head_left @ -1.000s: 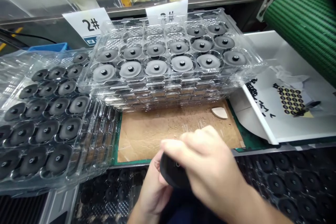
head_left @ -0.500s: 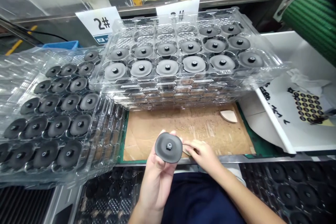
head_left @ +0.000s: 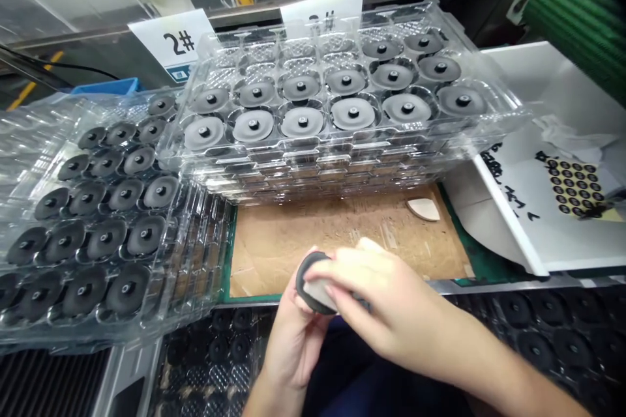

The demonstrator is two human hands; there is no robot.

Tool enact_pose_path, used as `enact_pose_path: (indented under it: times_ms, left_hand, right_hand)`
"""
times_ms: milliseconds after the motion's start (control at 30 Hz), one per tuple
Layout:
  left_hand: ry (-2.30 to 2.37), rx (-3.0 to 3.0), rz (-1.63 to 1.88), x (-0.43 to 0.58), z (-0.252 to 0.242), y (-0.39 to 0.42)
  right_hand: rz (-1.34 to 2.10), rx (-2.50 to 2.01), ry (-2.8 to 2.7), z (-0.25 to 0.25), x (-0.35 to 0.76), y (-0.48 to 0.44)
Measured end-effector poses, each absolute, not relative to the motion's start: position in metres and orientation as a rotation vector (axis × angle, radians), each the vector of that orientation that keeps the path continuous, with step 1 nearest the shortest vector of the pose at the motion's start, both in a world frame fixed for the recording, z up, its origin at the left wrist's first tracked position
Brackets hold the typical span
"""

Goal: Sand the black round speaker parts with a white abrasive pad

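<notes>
At six o'clock we see a near-black disc (head_left: 304,273) with a pale grey pad (head_left: 319,292); the loose pad (head_left: 423,209) toward three is cream. Brown cardboard (head_left: 283,234) meets a green mat (head_left: 484,268). Transparent trays (head_left: 342,150) at nine and twelve show rows of grey discs (head_left: 351,118) with black knobs. At ten we note a white sign (head_left: 166,32), black "2#" over teal, and a blue bin (head_left: 110,86). At two, a roller (head_left: 577,13) is green with dark ribbing; at three, black dots grid a yellow sheet (head_left: 611,214) in a white box (head_left: 511,218).
</notes>
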State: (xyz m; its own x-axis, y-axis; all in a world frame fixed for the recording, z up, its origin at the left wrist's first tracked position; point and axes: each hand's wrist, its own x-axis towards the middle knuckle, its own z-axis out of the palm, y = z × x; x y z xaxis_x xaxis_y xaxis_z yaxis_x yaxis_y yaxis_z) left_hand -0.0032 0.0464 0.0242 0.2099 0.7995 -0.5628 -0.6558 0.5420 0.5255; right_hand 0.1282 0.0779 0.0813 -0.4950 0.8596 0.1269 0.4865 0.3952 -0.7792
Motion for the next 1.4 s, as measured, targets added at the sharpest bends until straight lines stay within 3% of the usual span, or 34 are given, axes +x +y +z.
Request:
enact_pose_path:
  times_ms: [100,300,433,500,600,767,867,1033,1233,1400]
  left_hand:
    - [0.888,0.15,0.997,-0.002,0.027,0.048]
    - [0.802,0.164,0.991,-0.005,0.028,0.053]
    - [0.799,0.121,0.98,0.001,0.027,0.055]
    - [0.799,0.101,0.963,0.002,0.027,0.055]
    - [0.766,0.147,0.942,-0.001,0.029,0.053]
    - [0.753,0.189,0.916,-0.005,0.028,0.052]
    - [0.739,0.18,0.896,-0.004,0.025,0.052]
    - [0.674,0.099,0.939,-0.01,0.019,0.05]
    - [0.741,0.038,1.012,-0.016,0.014,0.052]
    - [0.753,0.059,1.009,-0.009,0.016,0.05]
  right_hand:
    - [0.658,-1.15,-2.069,0.083,0.126,0.077]
    - [1.027,-1.159,-2.145,0.083,0.16,0.062]
    - [0.663,-1.385,-2.174,0.077,0.165,0.067]
    - [0.494,-1.27,-2.211,0.074,0.157,0.077]
    - [0.643,-0.899,-2.23,0.07,0.15,0.092]
    - [0.631,-1.067,-2.241,0.069,0.147,0.091]
    - [0.71,-0.905,-2.207,0.062,0.15,0.091]
    - [0.741,-1.497,-2.081,0.015,0.172,0.097]
    - [0.902,-1.584,-2.012,-0.044,0.174,0.052]
    - [0.907,-1.602,-1.786,0.002,0.164,0.06]
